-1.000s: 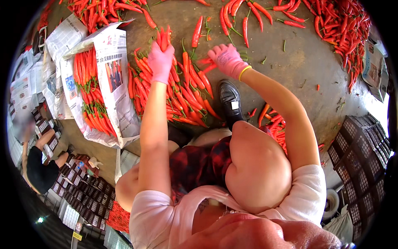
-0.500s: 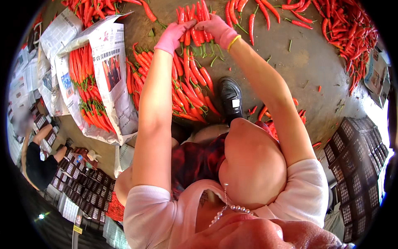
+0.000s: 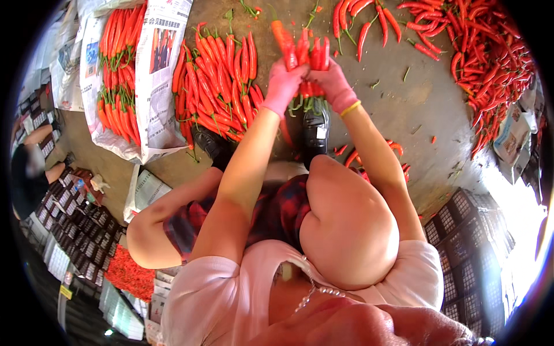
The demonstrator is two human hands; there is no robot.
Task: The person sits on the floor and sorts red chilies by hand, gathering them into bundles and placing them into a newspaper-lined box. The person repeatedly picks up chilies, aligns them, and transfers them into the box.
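A bunch of red chili peppers point(image 3: 303, 51) is gripped between my hands, tips pointing away and green stems hanging toward me. My left hand point(image 3: 287, 83), in a pink glove, closes round its left side. On the other side, my right hand point(image 3: 332, 83), also pink-gloved with a yellow band at the wrist, holds it. The bunch is above the floor, just beyond my right shoe point(image 3: 315, 135). To the left of my hands lies a pile of chili peppers point(image 3: 216, 81). Beyond that pile stands a newspaper-lined container point(image 3: 164, 109) with chili peppers laid in rows, stems aligned.
A large heap of chili peppers point(image 3: 490, 69) spreads at the far right, with loose peppers point(image 3: 363, 37) nearer the middle. Dark plastic crates point(image 3: 467, 254) stand at lower right, more crates point(image 3: 75, 225) at left. Another person point(image 3: 26, 179) is at the left rim. My left shoe point(image 3: 212, 147) borders the pile.
Both hands have come nearer to my body and shifted right, lifting the bunch of chili peppers off the floor area beyond the pile. The view has also shifted.
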